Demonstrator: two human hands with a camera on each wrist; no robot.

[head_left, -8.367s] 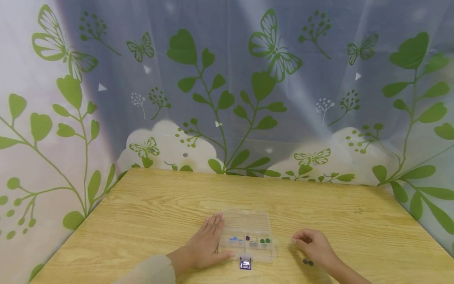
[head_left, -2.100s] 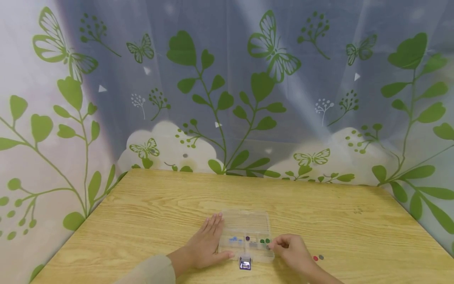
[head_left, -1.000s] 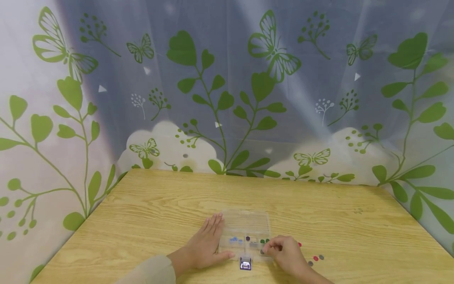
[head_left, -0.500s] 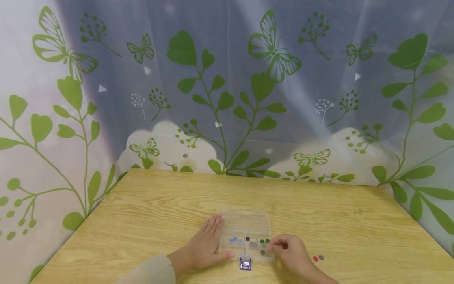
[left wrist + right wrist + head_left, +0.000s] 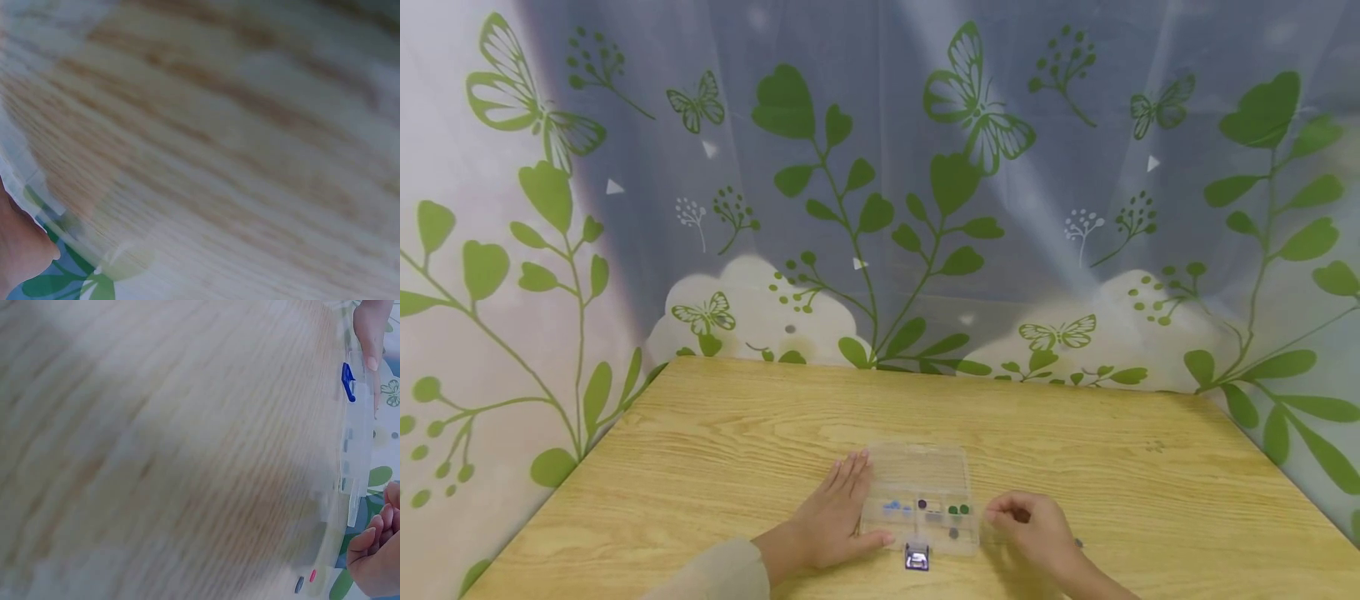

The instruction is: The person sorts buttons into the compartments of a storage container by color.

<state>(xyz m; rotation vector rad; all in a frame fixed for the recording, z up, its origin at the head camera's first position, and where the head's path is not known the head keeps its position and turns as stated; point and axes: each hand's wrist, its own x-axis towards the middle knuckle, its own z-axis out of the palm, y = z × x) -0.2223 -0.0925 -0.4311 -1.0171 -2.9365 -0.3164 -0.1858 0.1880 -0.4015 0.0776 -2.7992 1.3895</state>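
A clear plastic compartment box point(image 5: 891, 536) lies on the table, its transparent lid point(image 5: 921, 467) folded back. My left hand point(image 5: 835, 521) rests flat along its left side, fingers straight, thumb on the front left edge. Inside are light blue pieces point(image 5: 895, 506), a dark purple disc point(image 5: 922, 504), two green discs point(image 5: 958, 509) and, at front right, a grey disc point(image 5: 953, 533). A blue-purple latch point(image 5: 917, 557) hangs at the front. Just right of the box is my right hand point(image 5: 1033, 529), fingers curled towards the thumb; I cannot tell whether anything is between them.
In the right wrist view, a red disc point(image 5: 312, 575) and a dark grey disc point(image 5: 299, 584) lie on the table near my right hand. Small pale pieces point(image 5: 1155, 447) lie farther back on the right. A leaf-patterned curtain point(image 5: 880, 208) hangs behind the wooden table point(image 5: 760, 408).
A grey disc now lies in the front right compartment. My right hand went over the box, then drew back to the right, covering a red disc on the table. The left hand stayed put.
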